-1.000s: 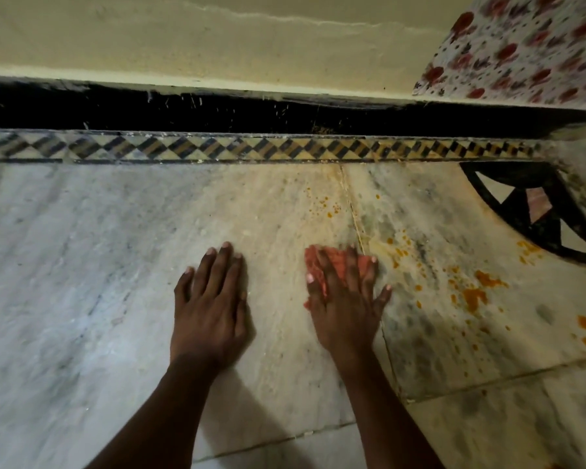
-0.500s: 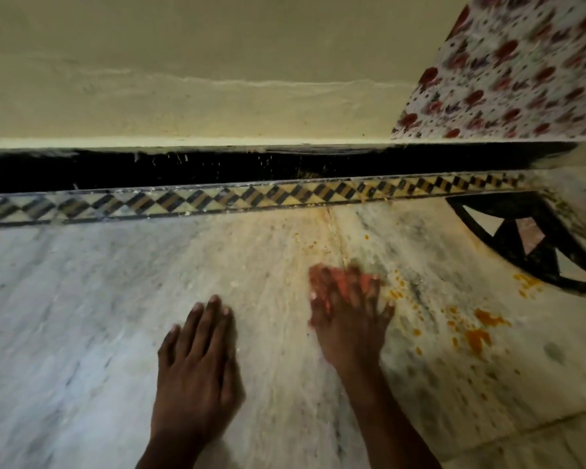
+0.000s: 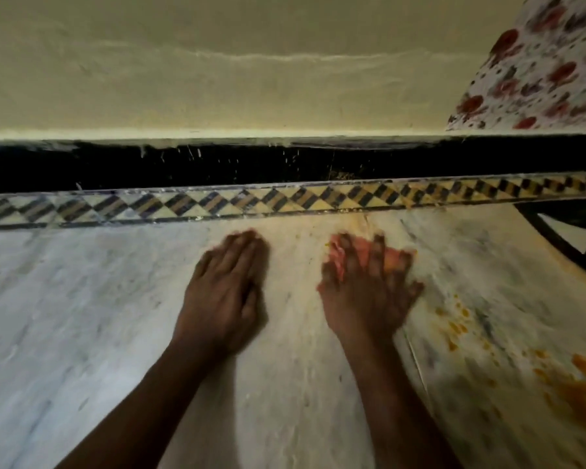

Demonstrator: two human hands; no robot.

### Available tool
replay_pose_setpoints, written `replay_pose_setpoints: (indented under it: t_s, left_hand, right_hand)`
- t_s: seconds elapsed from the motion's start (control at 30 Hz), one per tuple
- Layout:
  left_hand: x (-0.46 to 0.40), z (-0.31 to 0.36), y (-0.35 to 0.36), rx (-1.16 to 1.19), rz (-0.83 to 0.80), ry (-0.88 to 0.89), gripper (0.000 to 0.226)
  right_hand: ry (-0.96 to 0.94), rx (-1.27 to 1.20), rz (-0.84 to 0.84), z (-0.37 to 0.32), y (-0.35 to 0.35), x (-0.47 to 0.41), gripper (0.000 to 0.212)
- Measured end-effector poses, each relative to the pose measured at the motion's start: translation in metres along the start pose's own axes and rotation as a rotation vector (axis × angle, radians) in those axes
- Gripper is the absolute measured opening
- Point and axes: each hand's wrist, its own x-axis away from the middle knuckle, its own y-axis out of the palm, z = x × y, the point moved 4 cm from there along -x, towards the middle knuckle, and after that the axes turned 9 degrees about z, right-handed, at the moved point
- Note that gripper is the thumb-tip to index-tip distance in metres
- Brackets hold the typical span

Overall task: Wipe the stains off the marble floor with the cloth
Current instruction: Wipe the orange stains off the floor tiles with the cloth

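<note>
Left hand (image 3: 224,296): laid flat, palm down, on the marble floor (image 3: 82,316); its fingers (image 3: 241,252) are held straight and close together, and nothing is gripped.
Right hand (image 3: 369,292): pressed palm down on the cloth (image 3: 339,255); its fingers (image 3: 378,252) are spread apart and stretched over the fabric rather than curled round it. The outline is blurred.
Cloth: a reddish-pink piece, bunched under the right hand, seen past the fingertips and along the hand's left edge. It lies on the floor just short of the patterned border (image 3: 285,201).
Stains (image 3: 569,390): orange patches and spots are seen on the marble to the right of the right forearm, well apart from the cloth. A fainter yellowish smear (image 3: 369,221) is seen just beyond the cloth, beside the border.
Floor: pale marble with grey veins; a thin joint line (image 3: 416,360) runs down it right of the right wrist.
Border: a strip of black and yellow diamond shapes, set between the marble and a black skirting band (image 3: 149,167).
Wall (image 3: 251,62): cream, above the skirting.
Far right: a black inlaid curve (image 3: 555,245) is seen in the floor, and a floral fabric (image 3: 538,72) hangs at the upper corner.
</note>
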Motion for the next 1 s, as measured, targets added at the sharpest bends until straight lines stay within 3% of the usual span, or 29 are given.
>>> replay_pose_setpoints:
  t_s: [0.1, 0.2, 0.33, 0.43, 0.5, 0.57, 0.67, 0.77, 0.87, 0.93, 1.0]
  left_hand:
    - [0.004, 0.000, -0.010, -0.026, 0.045, -0.111, 0.068]
    - [0.007, 0.001, -0.015, -0.039, 0.088, -0.172, 0.067]
    - [0.005, -0.001, -0.010, -0.042, 0.085, -0.177, 0.067]
    - [0.005, -0.003, -0.008, -0.056, 0.075, -0.160, 0.069]
    - [0.005, -0.003, -0.010, -0.065, 0.065, -0.156, 0.069]
    - [0.004, -0.002, -0.013, -0.062, 0.055, -0.171, 0.069]
    - [0.002, -0.001, -0.013, -0.054, 0.024, -0.176, 0.070]
    - [0.001, -0.002, -0.012, -0.052, 0.003, -0.165, 0.071]
    - [0.002, -0.001, -0.008, -0.062, -0.011, -0.157, 0.071]
    - [0.001, 0.001, -0.006, -0.068, -0.026, -0.149, 0.071]
    - [0.000, 0.000, -0.007, -0.080, -0.033, -0.155, 0.071]
  right_hand:
    - [-0.244, -0.040, -0.019, -0.039, -0.004, 0.010, 0.066]
    - [-0.414, -0.055, -0.034, -0.016, -0.010, 0.056, 0.061]
    - [-0.012, 0.041, -0.025, 0.038, -0.016, 0.033, 0.061]
    - [0.193, -0.063, -0.077, 0.006, -0.009, -0.021, 0.065]
    - [0.040, -0.051, -0.129, -0.035, -0.004, -0.035, 0.065]
    - [-0.247, -0.029, -0.155, -0.058, -0.002, -0.016, 0.065]
    - [-0.481, -0.010, -0.148, -0.032, -0.012, 0.036, 0.060]
    - [-0.225, 0.058, -0.110, 0.016, -0.018, 0.024, 0.060]
    - [0.050, 0.038, -0.096, 0.005, -0.008, -0.027, 0.066]
    - [-0.026, 0.031, -0.121, -0.030, -0.004, -0.045, 0.062]
    - [-0.235, 0.013, -0.169, -0.054, -0.003, -0.038, 0.062]
